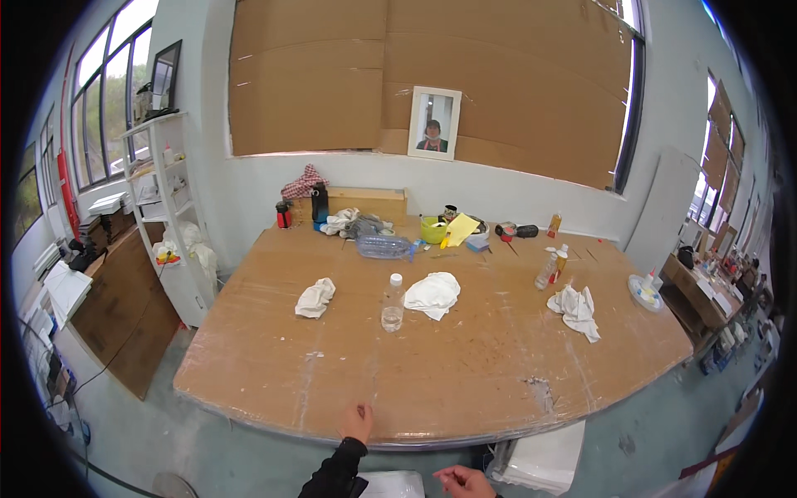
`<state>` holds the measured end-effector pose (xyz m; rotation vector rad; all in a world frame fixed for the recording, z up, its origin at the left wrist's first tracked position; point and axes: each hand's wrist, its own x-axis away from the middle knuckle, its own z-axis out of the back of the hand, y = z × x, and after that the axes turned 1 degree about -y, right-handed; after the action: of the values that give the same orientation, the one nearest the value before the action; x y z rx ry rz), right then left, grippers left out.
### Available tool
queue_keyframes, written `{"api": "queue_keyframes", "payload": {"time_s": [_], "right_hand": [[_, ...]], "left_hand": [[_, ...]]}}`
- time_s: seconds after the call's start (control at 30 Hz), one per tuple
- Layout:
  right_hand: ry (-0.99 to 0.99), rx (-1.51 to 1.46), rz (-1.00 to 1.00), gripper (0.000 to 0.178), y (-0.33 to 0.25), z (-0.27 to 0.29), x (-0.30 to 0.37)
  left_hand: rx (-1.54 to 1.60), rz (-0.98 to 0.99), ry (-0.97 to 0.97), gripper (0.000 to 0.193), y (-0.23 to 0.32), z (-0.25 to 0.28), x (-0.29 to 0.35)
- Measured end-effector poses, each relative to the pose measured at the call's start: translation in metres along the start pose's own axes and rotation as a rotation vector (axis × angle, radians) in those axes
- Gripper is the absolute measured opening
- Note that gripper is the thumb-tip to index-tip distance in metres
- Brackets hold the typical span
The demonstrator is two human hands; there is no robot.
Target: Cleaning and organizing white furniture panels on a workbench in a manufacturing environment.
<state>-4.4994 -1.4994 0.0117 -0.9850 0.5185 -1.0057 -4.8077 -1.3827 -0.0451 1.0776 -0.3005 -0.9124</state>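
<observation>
My left hand [358, 422] rests at the near edge of the table [274, 365], its fingers curled in, and I see nothing in them. Lower and to the right, my right hand [465, 480] is in front of the table edge, fingers loosely bent and a little apart, holding nothing visible. A clear bottle with a white cap [392, 304] stands upright beyond my left hand, partly filled with clear liquid. Just right of it lies a white cloth [432, 295]. Another crumpled cloth [315, 298] is to the left, and a third cloth [574, 313] is at the right.
Toward the back lie a large clear plastic bottle [383, 246], a green bowl [432, 230] and a dark flask [320, 206]. Small bottles [551, 270] stand at the right, near a round white dish [646, 294]. Below the front edge are white sheets [544, 456].
</observation>
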Motion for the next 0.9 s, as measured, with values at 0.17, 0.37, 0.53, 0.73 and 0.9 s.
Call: {"api": "queue_keyframes", "payload": {"time_s": [0.17, 0.37, 0.53, 0.73, 0.9], "right_hand": [[0.168, -0.268, 0.129, 0.022, -0.146, 0.049, -0.025], [-0.082, -0.804, 0.535, 0.051, -0.277, 0.124, -0.073], [-0.553, -1.285, 0.695, 0.086, -0.311, 0.103, -0.119], [-0.761, -1.507, 0.744, 0.091, -0.316, 0.091, -0.162], [-0.788, -1.694, 1.021, 0.092, -0.317, 0.071, -0.199]], "left_hand": [[-0.338, -0.157, 0.045, 0.014, 0.001, -0.029, -0.031], [-0.219, -0.064, -0.103, 0.014, 0.030, -0.027, -0.027], [-0.305, -0.123, -0.028, 0.025, 0.039, -0.023, -0.030], [-0.427, -0.181, 0.027, 0.025, 0.014, -0.034, -0.032], [-0.512, -0.161, 0.017, 0.022, 0.028, -0.025, -0.036]]}}
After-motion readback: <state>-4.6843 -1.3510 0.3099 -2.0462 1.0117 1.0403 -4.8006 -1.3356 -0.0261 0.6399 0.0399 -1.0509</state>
